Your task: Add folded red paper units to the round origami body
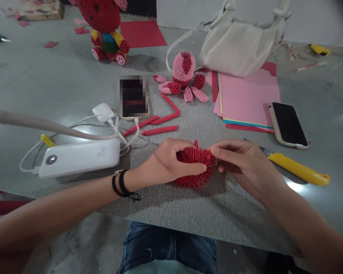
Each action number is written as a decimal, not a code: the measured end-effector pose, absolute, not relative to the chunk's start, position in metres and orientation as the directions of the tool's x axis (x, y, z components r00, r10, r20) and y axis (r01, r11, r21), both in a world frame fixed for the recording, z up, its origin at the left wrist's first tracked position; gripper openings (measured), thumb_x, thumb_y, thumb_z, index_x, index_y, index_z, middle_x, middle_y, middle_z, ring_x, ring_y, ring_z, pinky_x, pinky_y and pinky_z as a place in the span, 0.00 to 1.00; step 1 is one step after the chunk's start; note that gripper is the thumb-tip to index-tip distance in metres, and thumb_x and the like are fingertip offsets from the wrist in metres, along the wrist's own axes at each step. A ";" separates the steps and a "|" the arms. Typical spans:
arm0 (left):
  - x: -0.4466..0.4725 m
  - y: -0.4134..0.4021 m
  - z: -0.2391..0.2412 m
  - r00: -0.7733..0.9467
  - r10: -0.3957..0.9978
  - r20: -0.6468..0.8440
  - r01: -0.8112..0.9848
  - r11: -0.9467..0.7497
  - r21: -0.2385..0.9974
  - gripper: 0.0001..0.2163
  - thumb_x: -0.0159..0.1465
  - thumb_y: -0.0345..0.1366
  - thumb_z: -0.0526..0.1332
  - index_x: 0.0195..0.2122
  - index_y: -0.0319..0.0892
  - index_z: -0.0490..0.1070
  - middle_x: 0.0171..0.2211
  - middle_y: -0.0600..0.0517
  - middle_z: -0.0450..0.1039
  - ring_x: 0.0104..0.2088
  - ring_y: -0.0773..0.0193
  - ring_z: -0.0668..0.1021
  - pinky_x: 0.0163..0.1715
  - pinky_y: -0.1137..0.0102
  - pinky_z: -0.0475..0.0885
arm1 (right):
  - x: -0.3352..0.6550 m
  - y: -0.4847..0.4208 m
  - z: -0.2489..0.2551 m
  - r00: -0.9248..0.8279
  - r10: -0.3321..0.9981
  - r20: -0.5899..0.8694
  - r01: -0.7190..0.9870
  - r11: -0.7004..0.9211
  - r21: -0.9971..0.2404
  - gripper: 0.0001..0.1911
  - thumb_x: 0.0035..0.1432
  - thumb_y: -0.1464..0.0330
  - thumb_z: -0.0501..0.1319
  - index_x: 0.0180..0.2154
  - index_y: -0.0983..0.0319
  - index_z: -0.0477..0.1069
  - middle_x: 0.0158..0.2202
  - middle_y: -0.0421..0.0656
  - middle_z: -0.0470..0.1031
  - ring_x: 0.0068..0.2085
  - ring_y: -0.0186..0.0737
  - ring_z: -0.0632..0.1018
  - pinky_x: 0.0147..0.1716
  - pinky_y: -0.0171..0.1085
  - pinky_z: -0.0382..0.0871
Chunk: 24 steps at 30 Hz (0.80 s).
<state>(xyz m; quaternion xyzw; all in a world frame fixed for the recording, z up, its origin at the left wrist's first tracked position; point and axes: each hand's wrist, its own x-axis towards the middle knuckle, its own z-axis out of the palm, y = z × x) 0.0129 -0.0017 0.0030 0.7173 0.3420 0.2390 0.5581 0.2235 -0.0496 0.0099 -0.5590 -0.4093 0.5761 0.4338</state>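
A spiky red folded-paper model [196, 169] rests on the grey mat [194, 213] near the table's front edge. My left hand [167, 161] wraps round its left side, thumb pressed along the spikes. My right hand [242, 163] grips its right edge with the fingertips pinched on the top spikes. Black bands circle my left wrist.
A yellow utility knife [298, 169] lies just right of my right hand. A white power bank [80, 156] with cables sits left. Behind are red paper strips [160, 125], a phone [133, 97], a pink-red paper model [183, 68], pink sheets [247, 101], another phone [288, 123], a white bag [240, 42].
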 end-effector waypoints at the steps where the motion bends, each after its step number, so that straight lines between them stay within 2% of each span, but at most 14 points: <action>1: 0.013 -0.002 0.003 0.651 0.757 -0.050 0.231 -0.135 0.963 0.13 0.59 0.42 0.71 0.27 0.39 0.72 0.24 0.57 0.67 0.27 0.69 0.68 0.26 0.73 0.61 | 0.224 -0.051 0.010 0.011 0.969 -0.247 0.004 -0.247 -0.969 0.07 0.52 0.60 0.77 0.30 0.54 0.84 0.29 0.39 0.80 0.27 0.33 0.74 0.24 0.32 0.69; 4: 0.014 -0.001 0.003 0.653 0.752 -0.084 0.233 -0.094 0.968 0.13 0.59 0.42 0.71 0.28 0.38 0.73 0.24 0.57 0.67 0.27 0.69 0.68 0.27 0.73 0.61 | 0.224 -0.055 0.012 0.017 0.993 -0.117 0.178 -0.119 -0.977 0.06 0.57 0.61 0.74 0.32 0.55 0.83 0.29 0.38 0.79 0.25 0.31 0.73 0.26 0.33 0.69; 7: 0.016 0.000 0.002 0.655 0.751 -0.086 0.223 -0.084 0.971 0.12 0.59 0.41 0.71 0.28 0.38 0.73 0.24 0.57 0.66 0.27 0.70 0.67 0.26 0.73 0.61 | 0.222 -0.057 0.017 -0.001 0.998 -0.062 0.276 -0.060 -0.959 0.08 0.59 0.62 0.73 0.30 0.56 0.81 0.29 0.38 0.79 0.24 0.31 0.73 0.23 0.33 0.68; 18: 0.016 0.000 0.003 0.662 0.746 -0.072 0.230 -0.111 0.967 0.09 0.59 0.36 0.71 0.27 0.38 0.73 0.25 0.58 0.67 0.27 0.70 0.69 0.26 0.73 0.61 | 0.220 -0.056 0.027 -0.063 0.997 -0.053 0.426 -0.021 -0.905 0.07 0.59 0.65 0.69 0.29 0.59 0.78 0.23 0.37 0.75 0.20 0.29 0.72 0.18 0.30 0.64; 24: 0.016 0.000 0.002 0.658 0.751 -0.054 0.246 -0.146 0.958 0.09 0.60 0.36 0.71 0.28 0.37 0.74 0.25 0.57 0.67 0.27 0.71 0.69 0.26 0.74 0.62 | 0.221 -0.054 0.029 -0.096 0.995 -0.027 0.473 0.022 -0.881 0.08 0.60 0.66 0.69 0.28 0.59 0.77 0.25 0.37 0.77 0.22 0.29 0.70 0.18 0.30 0.62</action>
